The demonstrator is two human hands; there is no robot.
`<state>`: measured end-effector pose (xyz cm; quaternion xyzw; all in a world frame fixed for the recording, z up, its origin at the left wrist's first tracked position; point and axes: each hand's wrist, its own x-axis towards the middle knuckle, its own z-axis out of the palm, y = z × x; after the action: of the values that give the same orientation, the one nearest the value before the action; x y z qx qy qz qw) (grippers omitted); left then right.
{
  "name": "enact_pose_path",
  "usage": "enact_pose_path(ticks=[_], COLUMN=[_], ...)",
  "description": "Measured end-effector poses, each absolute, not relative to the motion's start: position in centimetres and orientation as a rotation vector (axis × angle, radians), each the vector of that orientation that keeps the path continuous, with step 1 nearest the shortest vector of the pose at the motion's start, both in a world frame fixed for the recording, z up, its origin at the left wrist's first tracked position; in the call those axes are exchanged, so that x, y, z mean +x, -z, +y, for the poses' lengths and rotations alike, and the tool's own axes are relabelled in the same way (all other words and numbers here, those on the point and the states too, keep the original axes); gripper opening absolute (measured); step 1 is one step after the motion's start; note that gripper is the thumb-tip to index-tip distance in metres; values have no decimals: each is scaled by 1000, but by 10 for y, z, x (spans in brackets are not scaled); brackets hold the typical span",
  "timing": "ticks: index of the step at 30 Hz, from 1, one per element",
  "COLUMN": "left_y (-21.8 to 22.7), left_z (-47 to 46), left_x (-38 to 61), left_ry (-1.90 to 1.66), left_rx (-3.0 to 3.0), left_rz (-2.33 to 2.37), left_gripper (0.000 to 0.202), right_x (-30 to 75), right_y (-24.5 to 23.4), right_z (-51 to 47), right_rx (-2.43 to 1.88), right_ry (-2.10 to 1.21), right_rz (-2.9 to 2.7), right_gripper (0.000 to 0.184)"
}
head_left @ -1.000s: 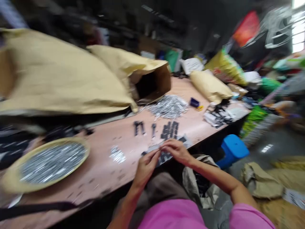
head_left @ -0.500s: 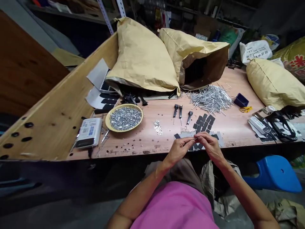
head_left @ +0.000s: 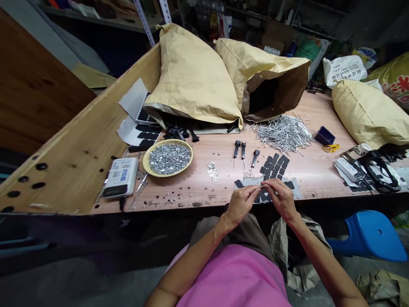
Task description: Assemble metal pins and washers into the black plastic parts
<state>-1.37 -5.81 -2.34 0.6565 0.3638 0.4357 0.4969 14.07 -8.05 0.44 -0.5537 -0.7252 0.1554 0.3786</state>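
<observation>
My left hand (head_left: 240, 204) and my right hand (head_left: 282, 200) meet fingertip to fingertip just above the table's front edge. Both are closed in a pinch on something small and thin, mostly hidden by the fingers. Beneath them lies a grey backing sheet (head_left: 296, 192) with black patches on it. More black rounded patches (head_left: 274, 165) lie in rows just beyond. Several black plastic pieces with thin metal rods, among them one piece (head_left: 236, 150) and another piece (head_left: 255, 157), rest behind my hands. Small metal washers (head_left: 212, 172) are heaped to the left.
A yellow bowl (head_left: 146, 165) of small metal parts stands at left, beside a white box (head_left: 120, 178). Metal pins (head_left: 284, 133) are piled in front of an open paper sack (head_left: 265, 70). A dark blue tray (head_left: 325, 135) sits to the right. A blue stool (head_left: 377, 236) stands below.
My hands stay together in nearly the same place, with the fingers shifting slightly on the small thing. The whole view has moved a little.
</observation>
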Motion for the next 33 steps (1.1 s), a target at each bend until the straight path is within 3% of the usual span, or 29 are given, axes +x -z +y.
enact_pose_path(ticks=[4, 10, 18, 26, 33], left_y=[27, 26, 34, 38, 39], left_z=[-59, -54, -61, -55, -58], left_x=[-11, -14, -9, -20, -12], left_ry=[-1084, -806, -1151, -1177, -1143], left_rx=[1614, 1324, 1919, 2509, 2252], left_rz=[908, 726, 954, 821, 768], left_gripper=[32, 52, 34, 39, 35], right_x=[141, 150, 149, 160, 151], right_y=[-3, -8, -3, -13, -1], right_z=[-81, -76, -76, -75, -81], right_rx=[-1421, -1321, -1454, -1320, -1381], right_ry=[-329, -506, -144, -454, -354], right_rz=[-1943, -1936, -2121, -2317, -2069], right_gripper=[28, 25, 35, 39, 47])
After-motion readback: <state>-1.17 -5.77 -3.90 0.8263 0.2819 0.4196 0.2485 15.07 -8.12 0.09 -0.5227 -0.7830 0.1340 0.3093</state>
